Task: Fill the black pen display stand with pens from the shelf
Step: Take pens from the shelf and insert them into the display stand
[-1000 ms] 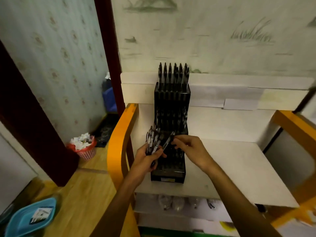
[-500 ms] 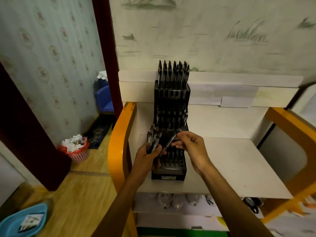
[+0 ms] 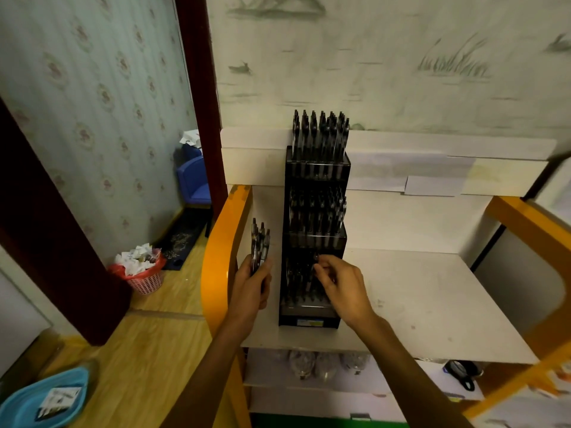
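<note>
Black tiered plastic pen display stand [image 3: 315, 230] stands on the white shelf [image 3: 432, 304]. Right hand [image 3: 343, 282] pinches one pen into its lowest tier; left hand [image 3: 251, 285] grips a bundle of dark pens [image 3: 259, 245] beside it. Next, likely: seat it, draw another.

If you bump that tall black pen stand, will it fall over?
Probably it could tip. The stand is tall and narrow on a small base, and its top tier is packed with pens, so it looks top-heavy. A sideways push seems riskiest. The right hand is at the lowest tier, where a push should tip it less.
</note>
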`<action>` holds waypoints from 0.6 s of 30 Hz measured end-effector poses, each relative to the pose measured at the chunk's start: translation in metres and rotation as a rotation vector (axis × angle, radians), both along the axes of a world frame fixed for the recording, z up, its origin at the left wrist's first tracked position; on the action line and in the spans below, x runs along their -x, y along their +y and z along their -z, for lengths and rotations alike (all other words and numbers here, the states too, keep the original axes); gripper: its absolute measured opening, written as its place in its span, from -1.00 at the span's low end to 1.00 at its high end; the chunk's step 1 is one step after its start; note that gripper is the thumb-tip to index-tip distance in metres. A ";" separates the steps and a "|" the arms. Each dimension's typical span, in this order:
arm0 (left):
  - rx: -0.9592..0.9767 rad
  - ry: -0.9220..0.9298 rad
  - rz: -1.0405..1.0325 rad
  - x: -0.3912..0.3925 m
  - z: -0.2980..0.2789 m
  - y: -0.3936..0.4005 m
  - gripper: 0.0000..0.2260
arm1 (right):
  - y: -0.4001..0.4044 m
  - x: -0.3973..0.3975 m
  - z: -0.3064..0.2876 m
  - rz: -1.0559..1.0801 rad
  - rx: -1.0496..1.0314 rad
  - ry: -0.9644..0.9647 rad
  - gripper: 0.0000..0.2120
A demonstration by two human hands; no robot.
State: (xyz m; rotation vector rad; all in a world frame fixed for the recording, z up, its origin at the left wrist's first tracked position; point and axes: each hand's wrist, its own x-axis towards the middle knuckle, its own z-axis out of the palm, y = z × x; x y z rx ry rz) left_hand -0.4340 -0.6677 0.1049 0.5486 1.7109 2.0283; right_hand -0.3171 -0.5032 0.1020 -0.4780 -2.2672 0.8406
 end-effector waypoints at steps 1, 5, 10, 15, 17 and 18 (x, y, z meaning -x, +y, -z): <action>-0.011 -0.007 0.003 0.000 -0.001 -0.001 -0.77 | -0.001 0.000 0.003 -0.003 -0.001 -0.019 -0.78; -0.076 -0.023 0.021 -0.001 -0.005 -0.003 -0.88 | -0.002 0.003 0.008 0.020 -0.023 -0.061 -0.78; -0.058 -0.019 0.029 -0.002 -0.003 -0.001 -0.92 | -0.002 0.009 0.011 -0.018 -0.074 -0.198 -0.83; -0.029 -0.017 0.040 -0.002 0.001 0.002 -0.92 | -0.004 0.008 0.022 -0.021 -0.079 -0.286 -0.83; -0.021 -0.026 0.051 -0.004 0.002 0.003 -0.91 | -0.002 0.007 0.022 -0.009 -0.087 -0.305 -0.81; -0.019 -0.029 0.055 -0.005 0.002 0.004 -0.90 | -0.001 0.007 0.021 -0.005 -0.097 -0.315 -0.80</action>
